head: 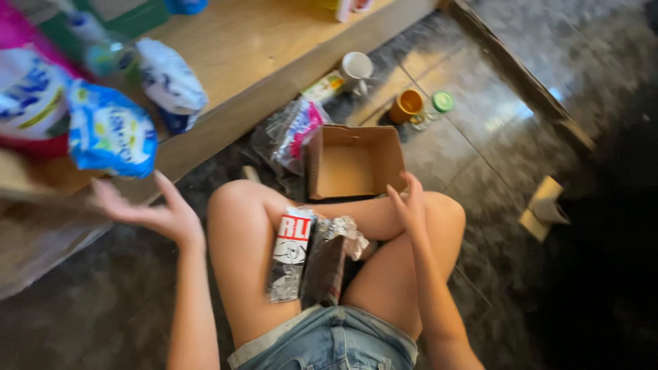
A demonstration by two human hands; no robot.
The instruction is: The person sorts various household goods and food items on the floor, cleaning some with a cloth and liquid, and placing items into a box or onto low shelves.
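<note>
While the person sat cross-legged on dark glossy floor tiles (480, 144), the head view showed this:

Left hand: left hand (154, 209) was raised palm-up, fingers spread loose, holding nothing; it hung just below a blue-and-white plastic bag (110, 133) that lay at the edge of a low light-wood platform (253, 48).
Right hand: right hand (410, 202) was w/ fingers together & slightly curled, resting at the near right corner of a small open brown cardboard box (353, 161); can't tell if it gripped the flap or only touched it.
Box: sat on the floor just past the knees, open side up, inside looked bare.
Lap: two dark foil snack packets (312, 257) lay side by side btwn the thighs, the left one w/ a red-and-white printed panel, the right one plain dark w/ crinkled silver top; neither hand touched them.
Beside box: crumpled clear-and-pink plastic wrapper (291, 133) touched the box's left wall.
Further off: white mug (356, 67), orange cup (406, 105) & round green lid (443, 102) stood on the floor beyond the box, near the platform edge.
Platform: a 2nd white-and-blue bag (170, 82) & a pink-and-white sack (27, 89), blurred.
</note>
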